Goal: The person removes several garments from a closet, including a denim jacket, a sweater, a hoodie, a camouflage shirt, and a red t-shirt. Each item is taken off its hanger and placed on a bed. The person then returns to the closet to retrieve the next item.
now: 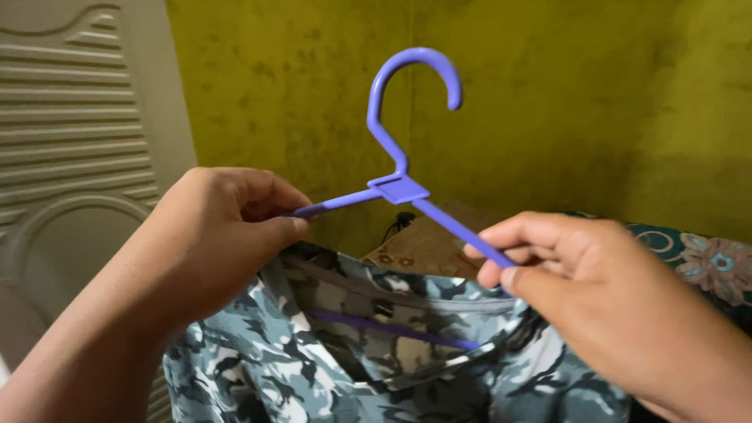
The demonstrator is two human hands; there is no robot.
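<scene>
A purple plastic clothes hanger [401,188] is held up in front of a mottled yellow-green wall [564,102], its hook upright and its two sloping arms running down into a blue-grey camouflage-print cotton garment [376,352]. The left hand [211,235] is closed around the end of the hanger's left arm; the right hand [564,262] pinches the right arm between thumb and fingers at the garment's edge. The hanger's lower bar shows as a purple line inside the opening of the cloth. Done well, the step seems to call for keeping the hook level and easing each hanger arm fully under the fabric so the cloth sits evenly, without twisting. A cream panelled door [70,133] stands at the left, a brown cushion [423,247] lies behind the garment, and a dark floral-patterned fabric [705,258] lies at the right.
</scene>
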